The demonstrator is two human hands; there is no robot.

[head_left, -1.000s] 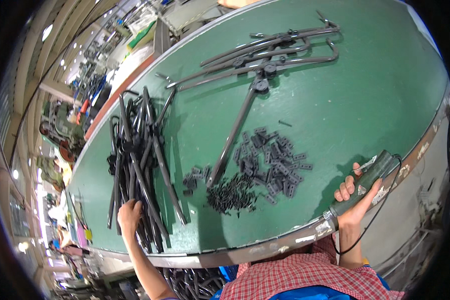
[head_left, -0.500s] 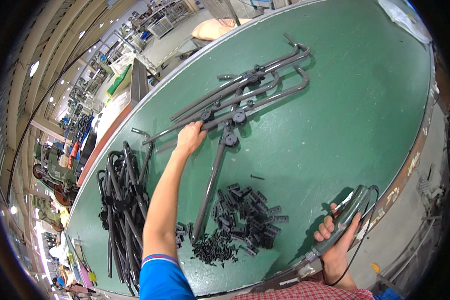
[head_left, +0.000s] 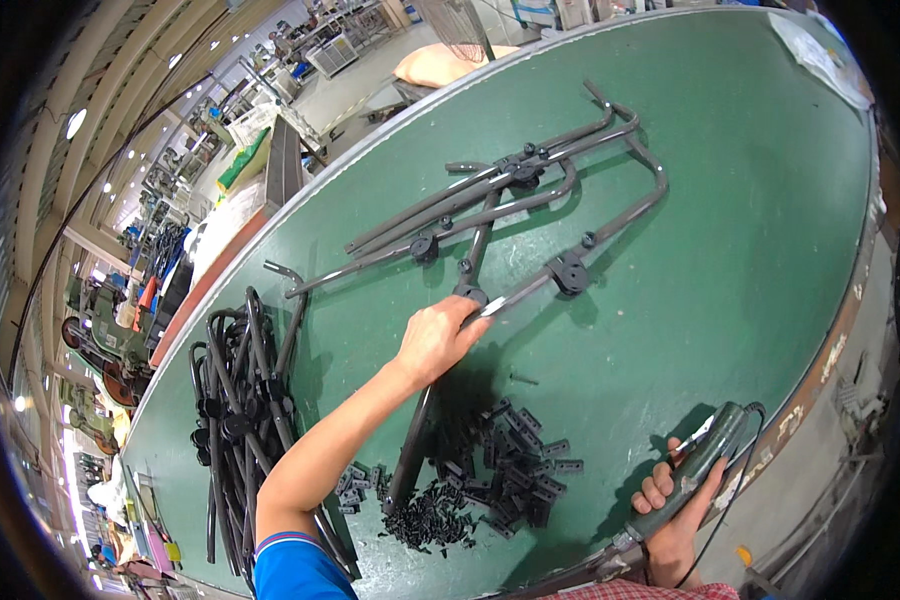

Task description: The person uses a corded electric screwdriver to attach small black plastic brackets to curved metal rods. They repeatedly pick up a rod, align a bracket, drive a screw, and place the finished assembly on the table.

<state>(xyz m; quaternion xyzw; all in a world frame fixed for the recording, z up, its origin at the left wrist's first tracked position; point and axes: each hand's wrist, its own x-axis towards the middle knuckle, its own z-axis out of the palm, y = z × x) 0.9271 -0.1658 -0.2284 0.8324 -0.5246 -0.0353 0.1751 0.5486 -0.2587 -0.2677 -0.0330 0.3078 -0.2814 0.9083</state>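
Observation:
My left hand point(head_left: 436, 342) is closed around a dark grey tube point(head_left: 625, 214) with a hooked far end and a round black fitting point(head_left: 570, 274) on it. The tube slants up to the right above the green table. Beneath that hand, another dark tube point(head_left: 410, 455) lies with its near end by a heap of small black screws point(head_left: 432, 514). My right hand point(head_left: 678, 525) grips a dark green corded electric screwdriver point(head_left: 712, 448) at the table's near right edge. Its tip points down to the left.
More bent tubes with black fittings point(head_left: 525, 172) lie at the far middle of the green table point(head_left: 740, 200). A thick bundle of dark tubes point(head_left: 238, 425) stands at the left. Small black blocks point(head_left: 530, 465) are piled near the front, with a single screw point(head_left: 523, 379) beyond.
My left hand has come right and nearer, drawing the hooked tube away from the other tubes. My right hand still holds the electric screwdriver, nearly in the same place.

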